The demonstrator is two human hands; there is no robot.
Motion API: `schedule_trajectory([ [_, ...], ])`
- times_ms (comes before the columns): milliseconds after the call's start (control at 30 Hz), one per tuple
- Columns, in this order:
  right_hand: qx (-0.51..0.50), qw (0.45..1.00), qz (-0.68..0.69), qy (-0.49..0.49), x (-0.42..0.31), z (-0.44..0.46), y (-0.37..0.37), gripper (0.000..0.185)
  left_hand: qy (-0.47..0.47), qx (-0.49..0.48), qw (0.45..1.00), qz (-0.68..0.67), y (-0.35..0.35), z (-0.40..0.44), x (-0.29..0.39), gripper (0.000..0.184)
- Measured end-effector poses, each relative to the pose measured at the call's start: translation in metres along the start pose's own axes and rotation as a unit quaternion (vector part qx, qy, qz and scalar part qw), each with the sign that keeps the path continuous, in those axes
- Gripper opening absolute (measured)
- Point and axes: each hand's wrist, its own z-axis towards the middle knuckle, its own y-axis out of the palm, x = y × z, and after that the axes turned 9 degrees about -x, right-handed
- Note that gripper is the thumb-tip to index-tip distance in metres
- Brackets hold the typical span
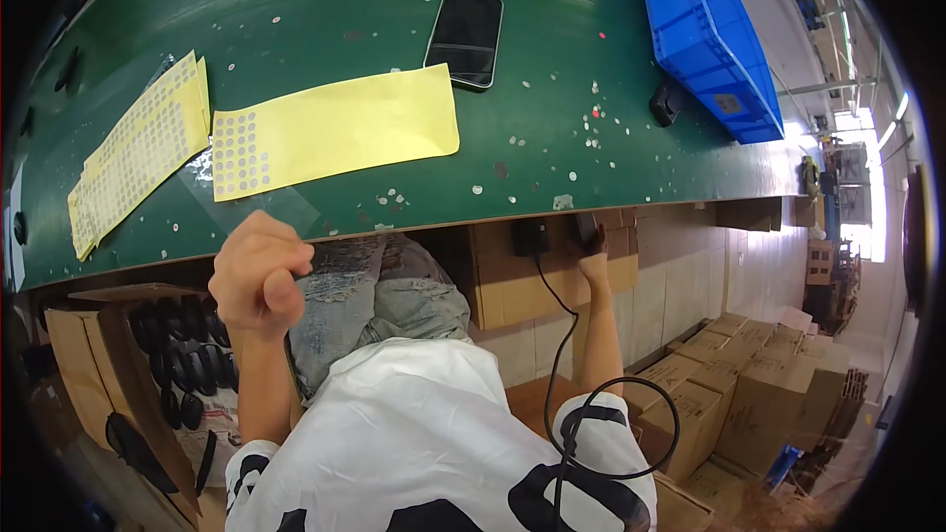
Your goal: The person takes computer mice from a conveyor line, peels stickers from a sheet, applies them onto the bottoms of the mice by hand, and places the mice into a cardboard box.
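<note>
My left hand (258, 271) is raised just in front of the table edge, its fingers curled in and the thumb pressed against them. Whatever may be in that pinch is too small to make out. Closest to it lies a yellow sticker sheet (345, 128), with small round grey stickers left only at its left end. My right hand (593, 264) reaches below the table edge at a cardboard box (503, 286), its fingers partly hidden around a dark, smooth piece (583, 230). A second black object (530, 236) with a cable shows beside that piece.
More yellow sticker sheets (143, 158) lie stacked at the left of the green table (552, 39). A phone (465, 34) lies behind the sheet. A blue bin (705, 34) stands at right beside a small black object (664, 105). At lower left, a carton holds several black pieces (182, 355).
</note>
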Motion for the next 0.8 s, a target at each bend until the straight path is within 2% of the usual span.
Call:
schedule_trajectory([
  [33,-0.004,1.0,0.0,-0.002,-0.004,0.004,-0.002,0.073,-0.003,0.002,1.0,0.003,-0.001,-0.004,0.004,0.029],
  [167,-0.134,0.969,-0.094,0.187,-0.069,0.015,-0.035,0.054,-0.02,0.02,1.0,-0.006,-0.005,-0.02,0.011,0.029],
  [200,-0.133,0.969,-0.094,0.186,-0.08,0.015,-0.039,0.054,-0.019,0.02,1.0,-0.006,-0.005,-0.022,0.011,0.029],
  [333,-0.061,0.972,0.044,0.222,-0.114,-0.002,-0.047,0.045,-0.042,0.023,0.999,-0.011,-0.006,-0.033,0.01,0.031],
  [500,-0.053,0.956,0.078,0.279,-0.154,-0.002,-0.053,0.043,-0.049,0.009,0.999,-0.011,-0.002,-0.033,0.009,0.032],
  [667,-0.068,0.953,0.194,0.224,-0.192,-0.001,-0.051,0.044,-0.061,0.012,0.998,-0.013,0.001,-0.036,0.01,0.033],
  [800,-0.107,0.969,0.119,0.186,-0.206,-0.004,-0.037,0.048,-0.066,0.019,0.998,-0.011,0.002,-0.038,0.012,0.033],
])
